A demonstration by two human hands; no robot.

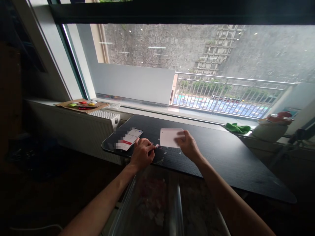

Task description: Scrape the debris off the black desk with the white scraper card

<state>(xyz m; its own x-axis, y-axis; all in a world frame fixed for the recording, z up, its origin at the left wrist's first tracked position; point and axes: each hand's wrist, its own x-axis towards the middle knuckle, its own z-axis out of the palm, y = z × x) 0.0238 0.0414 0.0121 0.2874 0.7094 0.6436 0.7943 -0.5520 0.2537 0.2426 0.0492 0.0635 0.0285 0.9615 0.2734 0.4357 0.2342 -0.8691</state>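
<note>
A thin white rectangular board (168, 137) with rounded corners and a tiny hole near one corner is in my right hand (188, 146), gripped by its right edge and tilted up over the black table. Its fingers are a little blurred. My left hand (143, 153) is low at the table's near edge, fingers curled, with the thumb and index finger together at a small white piece (157, 146). Several similar small pieces lie scattered on the tabletop around it. Just left of that hand lies a phone (130, 139) with a lit timer screen, partly pixelated.
Below the near edge of the black table (221, 154) stands a clear plastic bin (179, 206) with scraps inside. A radiator (98, 134) is at left, with cardboard (95, 106) and coloured items above. On the sill at right are a green cloth (236, 128) and a pale container (269, 129).
</note>
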